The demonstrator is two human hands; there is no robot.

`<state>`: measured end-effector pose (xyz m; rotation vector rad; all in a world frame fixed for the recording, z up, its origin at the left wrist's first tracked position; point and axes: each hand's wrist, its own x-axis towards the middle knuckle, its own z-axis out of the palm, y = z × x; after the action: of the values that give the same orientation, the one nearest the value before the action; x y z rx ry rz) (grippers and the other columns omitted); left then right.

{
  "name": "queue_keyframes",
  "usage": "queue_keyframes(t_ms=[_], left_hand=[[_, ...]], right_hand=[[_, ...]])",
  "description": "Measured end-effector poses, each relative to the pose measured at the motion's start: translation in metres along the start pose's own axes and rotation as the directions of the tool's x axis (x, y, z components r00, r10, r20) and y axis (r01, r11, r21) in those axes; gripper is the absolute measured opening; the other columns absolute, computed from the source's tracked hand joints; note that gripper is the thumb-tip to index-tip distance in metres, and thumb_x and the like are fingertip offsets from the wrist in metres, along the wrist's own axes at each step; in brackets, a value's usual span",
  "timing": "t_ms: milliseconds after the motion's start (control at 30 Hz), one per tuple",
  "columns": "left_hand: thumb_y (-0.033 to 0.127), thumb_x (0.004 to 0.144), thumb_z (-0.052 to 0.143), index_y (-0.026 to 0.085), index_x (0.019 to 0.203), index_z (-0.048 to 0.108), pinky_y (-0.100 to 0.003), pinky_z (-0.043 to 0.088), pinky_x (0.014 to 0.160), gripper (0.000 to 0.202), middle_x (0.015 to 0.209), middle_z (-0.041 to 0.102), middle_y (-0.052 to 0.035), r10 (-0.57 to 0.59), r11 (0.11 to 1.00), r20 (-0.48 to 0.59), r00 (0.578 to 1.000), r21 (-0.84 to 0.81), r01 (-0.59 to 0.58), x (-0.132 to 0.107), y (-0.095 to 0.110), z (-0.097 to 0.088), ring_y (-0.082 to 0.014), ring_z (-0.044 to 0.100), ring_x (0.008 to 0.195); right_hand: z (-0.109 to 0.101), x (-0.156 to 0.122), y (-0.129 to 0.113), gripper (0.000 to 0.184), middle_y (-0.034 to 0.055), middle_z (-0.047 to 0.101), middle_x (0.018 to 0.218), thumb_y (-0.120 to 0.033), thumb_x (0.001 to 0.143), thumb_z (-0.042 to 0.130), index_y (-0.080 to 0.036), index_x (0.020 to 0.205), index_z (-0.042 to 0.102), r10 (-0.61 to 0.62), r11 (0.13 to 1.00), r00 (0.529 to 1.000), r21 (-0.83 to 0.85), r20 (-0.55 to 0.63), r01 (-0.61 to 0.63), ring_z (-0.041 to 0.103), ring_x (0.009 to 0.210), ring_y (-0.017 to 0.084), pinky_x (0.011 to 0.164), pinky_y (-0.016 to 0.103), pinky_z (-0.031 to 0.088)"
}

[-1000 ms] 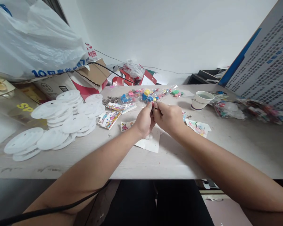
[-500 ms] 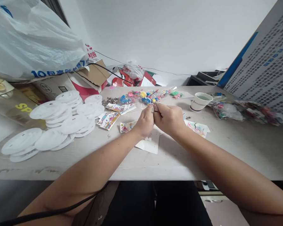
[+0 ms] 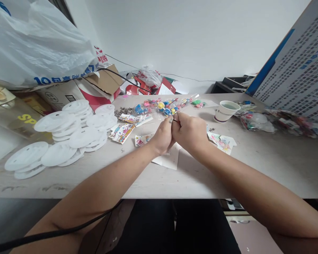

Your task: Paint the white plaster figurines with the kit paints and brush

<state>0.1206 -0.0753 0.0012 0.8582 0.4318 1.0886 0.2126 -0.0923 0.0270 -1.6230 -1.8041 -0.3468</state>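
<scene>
Both hands are closing in tight now — the left hand [image 3: 163, 137] and the right hand [image 3: 191, 132] are pressing together, fingers curling inward. A dark sliver [image 3: 176, 121] is showing at the right fingers, but from here I can't fairly tell what either grip is holding. A second ago the left thumb was standing up and its fingers were showing between the hands; now the thumb is lying lower and that gap is gone. The small paint pots [image 3: 166, 112] are sitting just beyond the fingertips, a touch further left than before.

Below, a white sheet [image 3: 168, 161] is lying on the table [image 3: 137, 183], the hands hiding its upper part. To the left, illustrated cards [image 3: 122, 133] are resting near a heap of metal pieces [image 3: 125, 112], with white discs [image 3: 59, 152] piling up beyond. On the right, a torn colored paper [image 3: 222, 142] is lying close — a paper cup [image 3: 225, 114] is standing behind it, clear packets [image 3: 258, 122] spreading further out.
</scene>
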Motion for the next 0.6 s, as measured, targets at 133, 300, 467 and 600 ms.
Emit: queue_keyframes(t_ms=[133,300,467,600], left_hand=[[0.034,0.1,0.039,0.019,0.085,0.061,-0.028,0.05,0.081,0.03,0.074,0.065,-0.0002,-0.008,0.999,0.024,1.0,-0.041,0.009,0.001,0.0,-0.001,-0.0156,0.065,0.084],[0.032,0.101,0.038,0.018,0.079,0.061,-0.024,0.042,0.059,0.035,0.064,0.057,0.0013,-0.052,0.995,0.034,0.998,-0.08,0.055,0.002,0.005,-0.003,-0.0103,0.049,0.055],[0.032,0.099,0.046,0.018,0.078,0.06,-0.022,0.034,0.052,0.029,0.064,0.049,0.0024,-0.101,0.985,0.07,0.992,-0.131,0.109,0.001,0.01,-0.005,-0.0082,0.037,0.051],[0.036,0.101,0.042,0.018,0.082,0.061,-0.023,0.033,0.054,0.032,0.063,0.043,0.0023,-0.093,0.989,0.125,0.988,-0.1,0.106,0.001,0.009,-0.008,-0.0095,0.035,0.053]], right_hand=[[-0.003,0.002,0.003,0.024,0.0021,0.048,0.053,-0.026,0.083,0.046,-0.017,0.065,0.059,0.042,0.997,0.999,0.062,-0.004,-0.041,0.022,0.051,0.012,0.053,0.028,0.017],[-0.004,-0.001,0.009,0.026,-0.0009,0.045,0.053,-0.028,0.087,0.045,-0.018,0.065,0.054,0.038,0.976,0.999,0.215,0.0,-0.037,0.026,0.05,0.01,0.053,0.026,0.02],[-0.007,-0.003,0.013,0.028,-0.0023,0.044,0.05,-0.027,0.088,0.046,-0.018,0.062,0.049,0.035,0.957,0.999,0.288,-0.026,-0.026,0.03,0.048,0.009,0.052,0.025,0.022],[-0.009,-0.003,0.017,0.031,-0.0029,0.042,0.048,-0.029,0.089,0.047,-0.019,0.06,0.047,0.04,0.952,0.999,0.306,-0.031,-0.028,0.029,0.048,0.009,0.052,0.025,0.022]])
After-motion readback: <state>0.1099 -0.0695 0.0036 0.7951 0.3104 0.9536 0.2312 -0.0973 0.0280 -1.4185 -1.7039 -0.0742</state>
